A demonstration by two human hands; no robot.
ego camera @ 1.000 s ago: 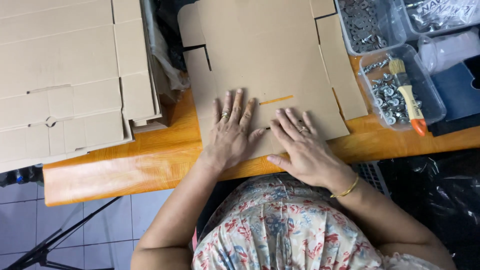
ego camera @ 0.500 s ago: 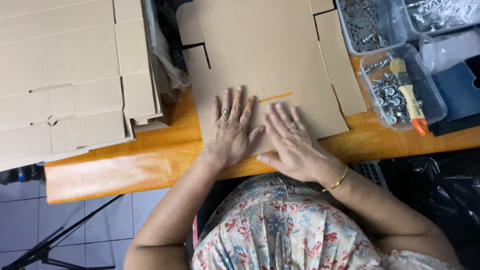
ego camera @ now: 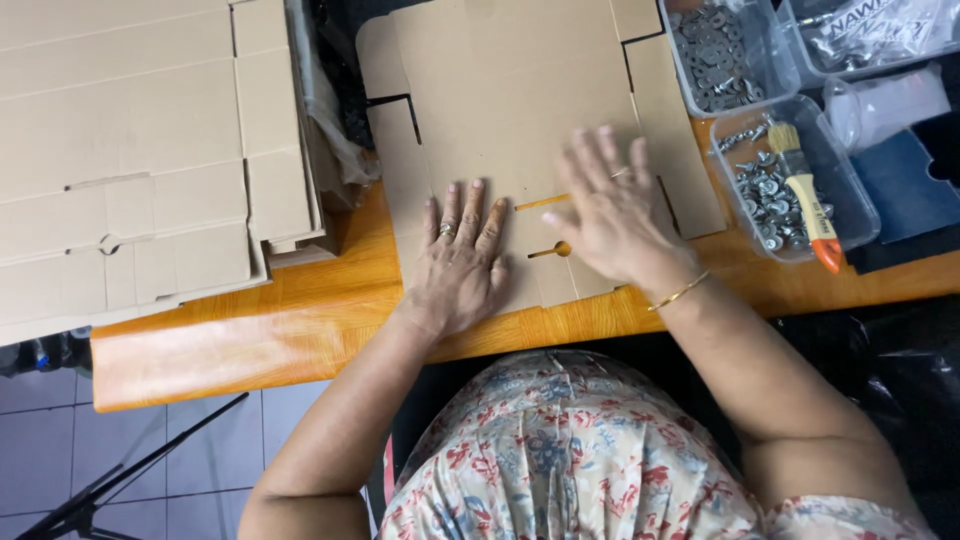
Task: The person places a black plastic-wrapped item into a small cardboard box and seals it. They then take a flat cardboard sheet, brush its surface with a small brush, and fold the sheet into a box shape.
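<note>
I'm looking down on the orange wooden tabletop [ego camera: 250, 340], and the flat brown cardboard box blank [ego camera: 520, 100] lies spread across the middle of it, its near edge close to the tabletop's front edge. That blank is my landmark. Left of it sits a tall stack of flattened cardboard sheets [ego camera: 130, 150], same place as half a second ago. Right of the blank, a clear plastic tray of screws [ego camera: 775, 195] with a paintbrush [ego camera: 805, 195] lying in it, orange handle tip toward me; beyond that tray, another clear tub of washers [ego camera: 715, 50].

Now the hands. The left hand [ego camera: 460, 265] is pressed flat on the near part of the blank, fingers together and pointing away, ring showing; it hasn't budged since the earlier frame. The right hand [ego camera: 610, 215] is the change: a moment ago it lay flat right beside the left, fingers nearly touching it; now it has slid off to the right and farther up the blank, fingers spread wide, slightly blurred. The two hands are clearly apart, both open-palmed, neither clamped on anything.

With the right hand shifted, I can see a slot [ego camera: 545, 202] and a small notch [ego camera: 555, 250] cut in the blank between the hands. A gold bangle [ego camera: 680, 292] sits on the right wrist.
</note>
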